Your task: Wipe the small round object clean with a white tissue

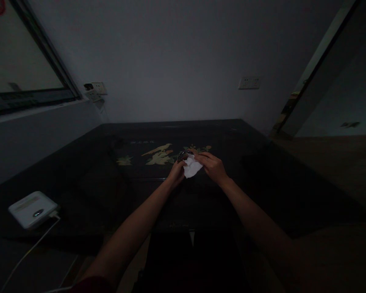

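Both hands meet over the middle of a dark lacquered table (262, 171) with a painted bird-and-flower inlay. My left hand (177, 173) is closed round a small shiny object (183, 155) that I cannot make out in the dim light. My right hand (212, 166) pinches a crumpled white tissue (191, 167) against that object. The two hands touch at the tissue. The room is very dark, so fine detail of the fingers is lost.
A white box-shaped device (33, 208) with a white cable (27, 252) lies at the table's left front. A framed screen or mirror (21, 65) leans on the left wall. Wall sockets (249, 82) sit behind the table. A doorway (317, 73) opens at the right.
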### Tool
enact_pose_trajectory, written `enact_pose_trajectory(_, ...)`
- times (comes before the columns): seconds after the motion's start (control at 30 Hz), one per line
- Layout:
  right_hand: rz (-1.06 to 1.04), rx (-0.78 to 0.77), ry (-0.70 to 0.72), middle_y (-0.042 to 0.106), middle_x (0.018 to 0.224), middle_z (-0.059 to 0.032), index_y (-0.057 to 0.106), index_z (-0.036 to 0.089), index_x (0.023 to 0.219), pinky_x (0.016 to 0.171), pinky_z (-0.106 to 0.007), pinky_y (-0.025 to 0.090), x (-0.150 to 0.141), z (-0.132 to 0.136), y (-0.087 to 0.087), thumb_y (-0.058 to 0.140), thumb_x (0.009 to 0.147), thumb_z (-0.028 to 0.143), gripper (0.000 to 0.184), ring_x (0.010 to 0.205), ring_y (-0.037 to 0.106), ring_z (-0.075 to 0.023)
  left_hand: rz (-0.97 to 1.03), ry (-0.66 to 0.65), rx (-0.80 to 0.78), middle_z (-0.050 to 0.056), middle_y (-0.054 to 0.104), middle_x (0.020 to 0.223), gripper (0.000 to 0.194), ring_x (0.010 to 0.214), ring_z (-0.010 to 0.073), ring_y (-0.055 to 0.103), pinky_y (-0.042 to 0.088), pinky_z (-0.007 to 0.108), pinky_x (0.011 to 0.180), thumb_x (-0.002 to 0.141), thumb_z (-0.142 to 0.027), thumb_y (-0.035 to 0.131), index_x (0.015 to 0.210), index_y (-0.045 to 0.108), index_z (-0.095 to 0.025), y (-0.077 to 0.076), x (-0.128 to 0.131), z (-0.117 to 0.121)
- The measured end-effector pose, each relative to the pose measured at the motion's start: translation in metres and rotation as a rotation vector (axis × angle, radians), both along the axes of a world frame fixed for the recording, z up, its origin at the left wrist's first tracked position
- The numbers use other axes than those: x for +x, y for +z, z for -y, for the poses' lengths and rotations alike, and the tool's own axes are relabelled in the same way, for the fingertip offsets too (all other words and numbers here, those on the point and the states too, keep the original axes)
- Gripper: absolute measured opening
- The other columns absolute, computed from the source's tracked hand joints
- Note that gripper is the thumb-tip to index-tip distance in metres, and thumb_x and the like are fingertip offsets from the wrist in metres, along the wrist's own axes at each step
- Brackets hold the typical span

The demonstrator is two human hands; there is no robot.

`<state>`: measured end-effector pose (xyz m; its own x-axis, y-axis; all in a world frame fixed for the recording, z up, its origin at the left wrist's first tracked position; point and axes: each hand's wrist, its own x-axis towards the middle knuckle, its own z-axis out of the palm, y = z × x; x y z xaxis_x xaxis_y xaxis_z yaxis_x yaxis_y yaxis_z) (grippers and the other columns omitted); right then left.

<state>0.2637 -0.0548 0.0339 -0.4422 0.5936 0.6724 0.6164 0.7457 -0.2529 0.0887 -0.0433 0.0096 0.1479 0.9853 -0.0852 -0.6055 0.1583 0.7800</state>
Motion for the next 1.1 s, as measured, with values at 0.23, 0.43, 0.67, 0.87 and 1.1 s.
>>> enact_pose_trajectory(0.23,-0.115,-0.104,-0.039,0.067,0.122,-0.0008,0.073,0.029,0.103,0.096,-0.039,0.051,0.004,-0.002,-0.008,0.051,0.084,0.007,0.036,0.109,0.063,-0.0198,0.053,-0.003,-0.017,0.003,0.067,0.086,0.046,0.08,0.0164,0.064,0.048,0.026,0.075,0.054,-0.004,0.057,0.098,0.059,-0.016,-0.001,-0.003,-0.001)
enact_pose_trajectory(0.43,-0.31,-0.172,0.042,0.069,0.119,-0.0007,0.072,0.026,0.107,0.099,-0.037,0.05,0.003,0.0,-0.01,0.044,0.079,0.002,0.046,0.112,0.064,-0.0179,0.039,-0.003,-0.046,0.005,0.068,0.088,0.048,0.083,0.0196,0.066,0.05,0.029,0.076,0.054,-0.004,0.055,0.101,0.057,-0.015,0.001,-0.003,0.001)
enact_pose_trajectory(0.67,-0.271,-0.099,0.101,0.071,0.116,-0.0014,0.072,0.024,0.102,0.098,-0.038,0.05,0.004,-0.001,-0.01,0.045,0.075,0.001,0.045,0.11,0.065,-0.0178,0.034,0.004,-0.052,0.005,0.068,0.086,0.047,0.081,0.0201,0.065,0.051,0.029,0.074,0.052,-0.004,0.054,0.098,0.057,-0.015,0.003,-0.002,0.001)
enact_pose_trajectory(0.87,-0.059,-0.036,0.091,0.07,0.116,-0.0058,0.071,0.022,0.103,0.096,-0.039,0.052,0.013,-0.009,-0.01,0.048,0.076,0.0,0.041,0.109,0.065,-0.0183,0.05,-0.021,-0.028,0.004,0.068,0.083,0.044,0.079,0.018,0.065,0.05,0.027,0.072,0.053,-0.003,0.054,0.095,0.058,-0.015,-0.001,-0.003,-0.002)
enact_pose_trajectory(1.1,0.178,0.12,0.062,0.063,0.126,-0.0096,0.066,0.02,0.115,0.107,-0.051,0.041,0.002,-0.001,-0.002,0.053,0.079,0.004,0.041,0.131,0.046,-0.0253,0.086,-0.008,0.03,0.003,0.067,0.083,0.045,0.075,0.0148,0.063,0.049,0.025,0.073,0.055,-0.003,0.055,0.098,0.059,-0.014,-0.004,0.001,-0.004)
